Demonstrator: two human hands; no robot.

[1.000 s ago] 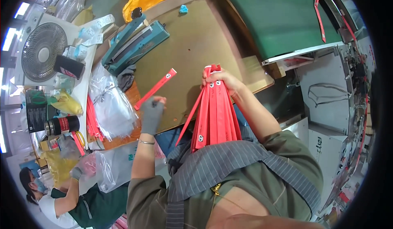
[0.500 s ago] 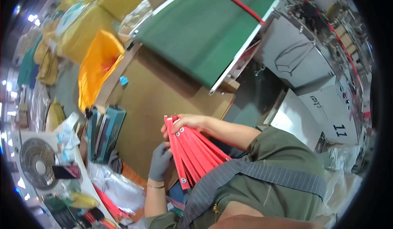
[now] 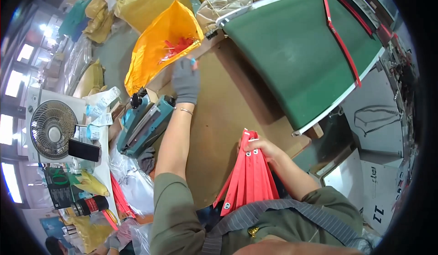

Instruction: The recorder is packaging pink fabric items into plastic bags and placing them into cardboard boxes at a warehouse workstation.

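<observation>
My right hand (image 3: pixel 264 149) is closed round the top ends of a fanned bundle of red strips (image 3: pixel 248 177) with metal eyelets. The strips hang down in front of my apron. Stretched far forward, my left hand (image 3: pixel 185 82) wears a grey glove and is at the cardboard-brown table surface (image 3: pixel 214 123). Its fingers are drawn together at a small light-blue thing (image 3: pixel 194 64), whose kind I cannot make out. Just beyond that hand, an orange bag (image 3: pixel 155 50) gapes open with red pieces (image 3: pixel 175 48) inside.
A green conveyor belt (image 3: pixel 292 59) lies at the far right, a red strip (image 3: pixel 340 41) across it. Teal long-armed devices (image 3: pixel 146 125) stand left of my forearm. Further left are a fan (image 3: pixel 54 129), a phone (image 3: pixel 84 150) and a dark jar (image 3: pixel 91 206). Another person's gloved hand (image 3: pixel 112 242) shows lower left.
My left hand has left the red strips and reached forward to the small blue thing beside the orange bag. The strips stay in my right hand. The whole view has swung left.
</observation>
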